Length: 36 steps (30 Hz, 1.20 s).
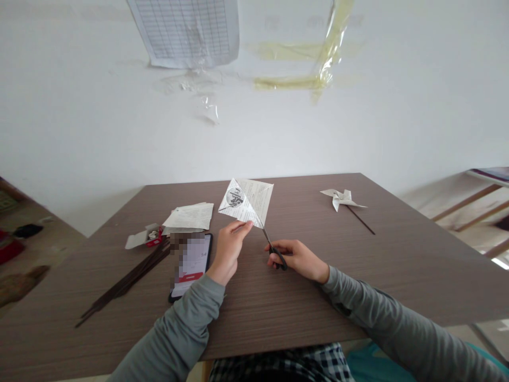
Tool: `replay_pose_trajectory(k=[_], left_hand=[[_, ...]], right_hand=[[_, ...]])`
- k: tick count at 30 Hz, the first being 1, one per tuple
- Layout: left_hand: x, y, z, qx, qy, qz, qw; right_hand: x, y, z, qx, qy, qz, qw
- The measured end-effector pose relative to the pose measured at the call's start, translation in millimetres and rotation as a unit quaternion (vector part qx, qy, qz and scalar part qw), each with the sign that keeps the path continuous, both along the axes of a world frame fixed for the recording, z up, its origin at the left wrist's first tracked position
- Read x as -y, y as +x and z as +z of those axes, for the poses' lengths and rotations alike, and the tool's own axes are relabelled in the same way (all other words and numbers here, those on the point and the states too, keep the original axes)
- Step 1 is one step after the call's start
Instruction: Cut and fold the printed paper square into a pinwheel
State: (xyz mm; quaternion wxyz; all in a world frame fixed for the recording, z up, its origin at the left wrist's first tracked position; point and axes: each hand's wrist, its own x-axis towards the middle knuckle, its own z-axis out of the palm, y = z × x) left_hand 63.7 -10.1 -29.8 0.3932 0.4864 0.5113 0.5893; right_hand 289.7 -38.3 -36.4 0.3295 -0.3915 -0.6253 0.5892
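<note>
My left hand (229, 248) pinches the lower corner of a square printed paper (247, 202), holding it up on its point above the table (397, 254). My right hand (296, 258) is closed round the black handles of a pair of scissors (272, 246), whose blades reach up into the paper's lower edge. Both sleeves are grey.
A phone (193, 263) lies left of my left hand, beside a bundle of thin dark sticks (127, 281), a small open box (145, 237) and loose paper sheets (190, 217). A finished paper pinwheel on a stick (342, 199) lies at the far right. A white wall stands behind.
</note>
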Motion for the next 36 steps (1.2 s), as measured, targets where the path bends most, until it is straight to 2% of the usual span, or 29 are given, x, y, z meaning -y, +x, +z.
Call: replay_pose_trajectory(k=[9, 36], left_hand=[[0.7, 0.9, 2.0, 0.019, -0.008, -0.007, 1.000], [-0.1, 1.8, 2.9, 0.032, -0.011, -0.001, 0.999]], right_hand=[[-2.7, 0.2, -7.7, 0.001, -0.005, 0.014, 1.000], [-3.5, -0.4, -6.8, 0.006, -0.007, 0.011, 1.000]])
